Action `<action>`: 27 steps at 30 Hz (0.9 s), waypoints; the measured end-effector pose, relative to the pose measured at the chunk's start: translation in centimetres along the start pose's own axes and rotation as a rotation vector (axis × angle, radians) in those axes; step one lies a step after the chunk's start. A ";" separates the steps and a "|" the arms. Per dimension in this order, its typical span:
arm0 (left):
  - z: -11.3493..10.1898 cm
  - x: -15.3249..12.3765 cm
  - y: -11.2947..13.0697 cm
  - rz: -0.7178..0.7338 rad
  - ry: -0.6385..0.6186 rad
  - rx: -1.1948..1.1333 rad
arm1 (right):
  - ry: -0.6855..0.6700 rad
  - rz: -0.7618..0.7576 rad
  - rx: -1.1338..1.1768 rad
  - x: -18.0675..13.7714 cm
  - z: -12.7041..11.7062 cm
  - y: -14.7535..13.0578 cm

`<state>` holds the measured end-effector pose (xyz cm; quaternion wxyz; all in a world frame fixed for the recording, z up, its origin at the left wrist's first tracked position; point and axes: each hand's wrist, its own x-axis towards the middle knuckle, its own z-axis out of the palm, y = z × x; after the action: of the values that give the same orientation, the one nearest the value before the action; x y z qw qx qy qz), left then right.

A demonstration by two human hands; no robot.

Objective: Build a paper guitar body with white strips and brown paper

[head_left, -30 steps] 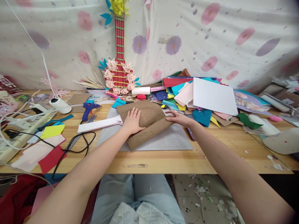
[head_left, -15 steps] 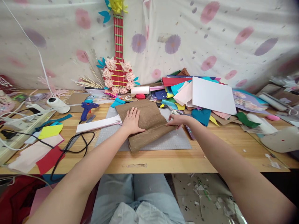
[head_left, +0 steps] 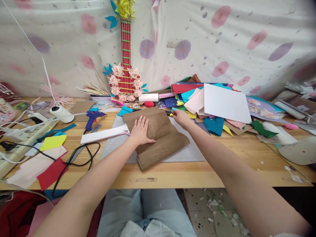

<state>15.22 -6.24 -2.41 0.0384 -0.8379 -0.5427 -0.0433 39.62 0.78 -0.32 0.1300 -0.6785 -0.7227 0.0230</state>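
Observation:
My left hand [head_left: 142,131] lies flat with spread fingers on a sheet of brown crepe paper [head_left: 164,138]. The paper rests on a grey cutting mat [head_left: 195,153], its near edge curled into a loose roll. Beyond the paper's right side, my right hand [head_left: 181,118] has its fingers bent together at the far edge of the mat. A small yellow bit shows by its fingertips; what they grip is hidden. A white folded strip [head_left: 105,133] touches the paper's left side.
A blue glue gun [head_left: 94,119] and a looped black cable [head_left: 92,154] lie to the left. Coloured paper and a white board [head_left: 225,103] are piled at the back right. A red paper guitar with pink flowers [head_left: 126,79] leans against the curtain.
My right hand has let go of the brown paper's right edge and moved away from me to the mat's far side. The paper's near part has spread flatter. My left hand stays on it.

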 end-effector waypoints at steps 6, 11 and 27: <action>-0.2 0.0 0.1 -0.009 -0.021 -0.007 | 0.013 -0.100 -0.042 2.9 1.2 -1.5; -0.1 0.0 0.1 -0.003 -0.017 -0.016 | -0.120 -0.103 0.123 0.9 -0.3 -0.5; -0.1 0.0 0.1 -0.002 -0.012 -0.014 | -0.618 -0.691 -0.012 -8.7 -2.2 -0.9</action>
<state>15.35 -6.31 -2.34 0.0293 -0.8378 -0.5435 -0.0422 39.66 -8.20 0.61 -0.0954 -0.3599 -0.9114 0.1751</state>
